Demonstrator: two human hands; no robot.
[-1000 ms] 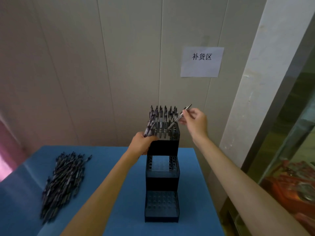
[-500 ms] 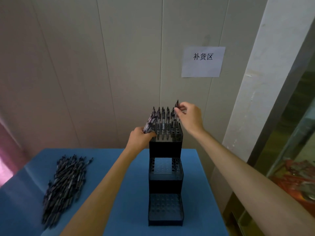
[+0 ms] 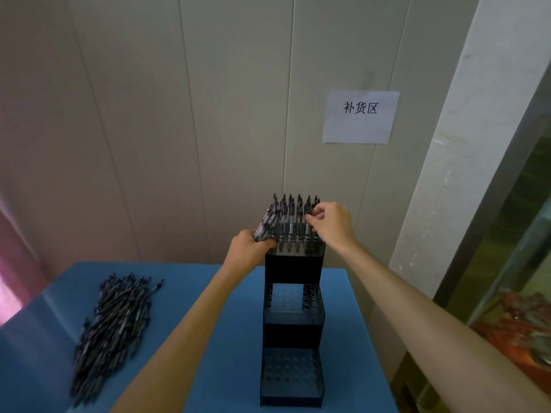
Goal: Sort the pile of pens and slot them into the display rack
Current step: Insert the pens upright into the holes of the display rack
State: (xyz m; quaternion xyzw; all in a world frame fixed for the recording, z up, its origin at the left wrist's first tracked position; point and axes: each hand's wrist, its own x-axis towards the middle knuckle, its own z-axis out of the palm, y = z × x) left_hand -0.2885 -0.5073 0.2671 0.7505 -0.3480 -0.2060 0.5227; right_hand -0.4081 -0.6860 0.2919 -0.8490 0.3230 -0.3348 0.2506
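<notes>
Pens [image 3: 293,217] upright in the top tier of a black, three-stepped display rack [image 3: 292,299], filling its far rows; nearest row of holes partly filled. Rack on the blue tabletop [image 3: 214,338], right of centre, steps descending toward the near edge. Middle tier [image 3: 293,302] and bottom tier [image 3: 290,371] showing open holes, with dark shapes in the right-hand holes of the middle tier too unclear to name.

Right hand [image 3: 329,223] at the top tier's right side, fingers curled, fingertips pinching the upper part of one standing pen in the right column. Left hand [image 3: 249,251] at the top tier's left corner, closed around a bundle of pens [image 3: 265,225] slanting up and to the right, touching the rack's left edge. Both forearms bare, reaching in from the near edge.

Loose pile of pens [image 3: 113,332] on the left part of the tabletop, well apart from the rack, lying roughly parallel and stretching from near left to far right, blurred in detail.

Pale panelled wall [image 3: 179,114] behind, with a white paper sign [image 3: 360,117] printed 补货区 stuck up right of the rack. White pillar [image 3: 465,144] at the right; beyond it a glass-fronted area with blurred orange-red things [image 3: 524,329] low at the right edge. Pinkish patch [image 3: 12,281] at the far left edge.
</notes>
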